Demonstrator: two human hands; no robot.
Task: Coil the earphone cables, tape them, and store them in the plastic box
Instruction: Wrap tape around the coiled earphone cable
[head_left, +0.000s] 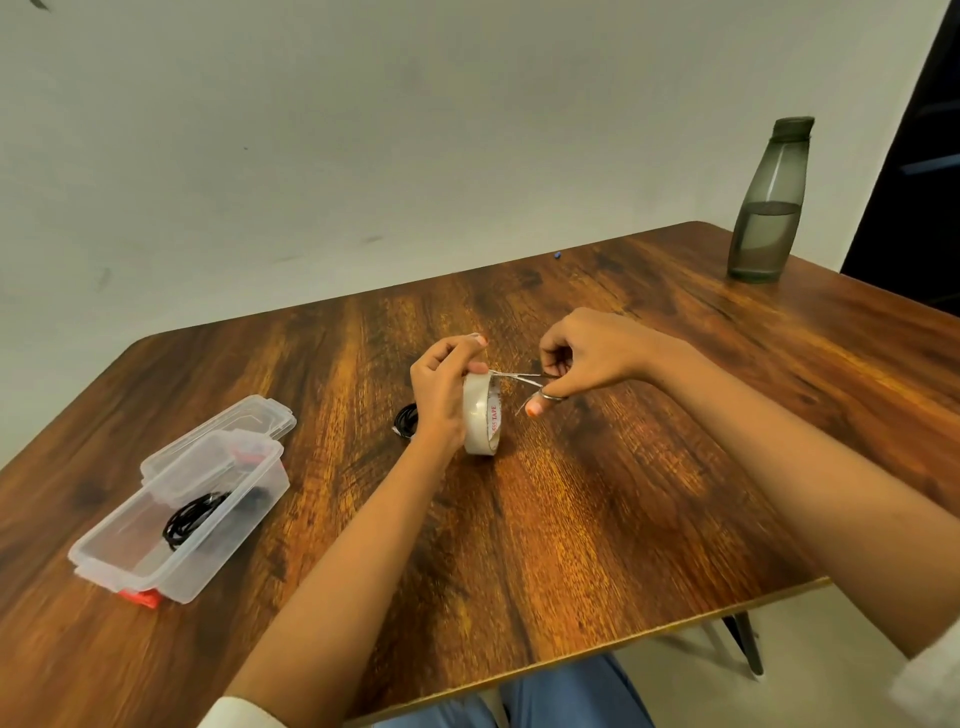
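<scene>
My left hand (441, 387) grips a roll of clear tape (482, 415), held upright just above the table's middle. My right hand (582, 358) holds small metal scissors (519, 378), thumb through one ring, with the blades open at the tape strip pulled from the roll's top. A coiled black earphone cable (406, 420) lies on the table just left of my left hand, partly hidden by it. The clear plastic box (234, 525) stands open at the left, with another black coil (193, 518) inside it.
The box's lid (223, 431) is swung back behind it, and a small red item (139, 597) shows under its near corner. A grey water bottle (769, 202) stands at the table's far right corner. The wooden table's (597, 519) near edge runs just above my knees.
</scene>
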